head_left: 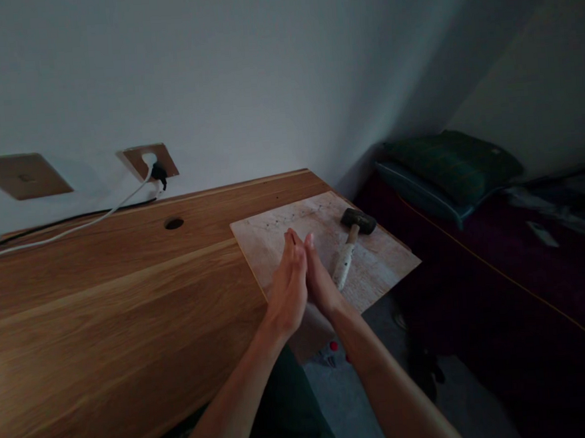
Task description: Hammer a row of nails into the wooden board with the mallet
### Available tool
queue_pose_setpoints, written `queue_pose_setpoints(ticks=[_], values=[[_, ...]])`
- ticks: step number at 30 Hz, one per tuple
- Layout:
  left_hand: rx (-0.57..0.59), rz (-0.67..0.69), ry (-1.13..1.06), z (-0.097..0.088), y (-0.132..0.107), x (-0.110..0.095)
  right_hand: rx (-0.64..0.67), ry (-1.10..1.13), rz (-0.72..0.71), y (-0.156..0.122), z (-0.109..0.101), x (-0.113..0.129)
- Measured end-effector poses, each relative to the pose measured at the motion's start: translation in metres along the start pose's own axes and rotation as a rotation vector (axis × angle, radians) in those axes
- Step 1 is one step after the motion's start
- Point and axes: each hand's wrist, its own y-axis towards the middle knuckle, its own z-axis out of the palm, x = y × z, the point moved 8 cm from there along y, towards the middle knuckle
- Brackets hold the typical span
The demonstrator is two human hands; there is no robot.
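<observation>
My left hand (288,289) and my right hand (321,278) meet palm to palm above a pale wood-patterned board (381,269). Their fingers stretch forward and lie flat against each other. Nothing shows between the palms, though their inner sides are hidden. Just right of my right hand lies a hammer (344,262) with a thick black head and a handle that is white along its lower part. Several small dark specks, too small to name, dot the far part of the board.
Under the board is a wooden desk (128,310) with a round cable hole (173,223). White and black cables run along the wall from a socket (151,162). To the right, pillows (454,167) lie on a dark bed (467,280). Red-capped bottles (328,354) stand on the floor below.
</observation>
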Motion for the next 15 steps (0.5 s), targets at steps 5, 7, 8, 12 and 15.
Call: queue_pose_setpoints(ticks=[5,7,8,12,15], values=[[-0.019,-0.029,-0.001,-0.004,0.003,0.004,0.019,-0.004,0.020,0.000,0.002,0.005],[-0.012,-0.037,-0.003,-0.004,0.003,0.006,0.011,0.001,0.034,0.000,0.000,0.004],[0.010,-0.026,-0.007,-0.002,0.002,0.005,0.002,0.000,0.050,0.000,-0.001,0.002],[0.043,-0.030,0.015,0.000,0.002,0.007,-0.023,-0.012,0.061,-0.002,-0.002,-0.003],[-0.019,-0.060,0.032,-0.007,0.004,0.011,0.019,0.001,0.056,0.001,0.000,-0.002]])
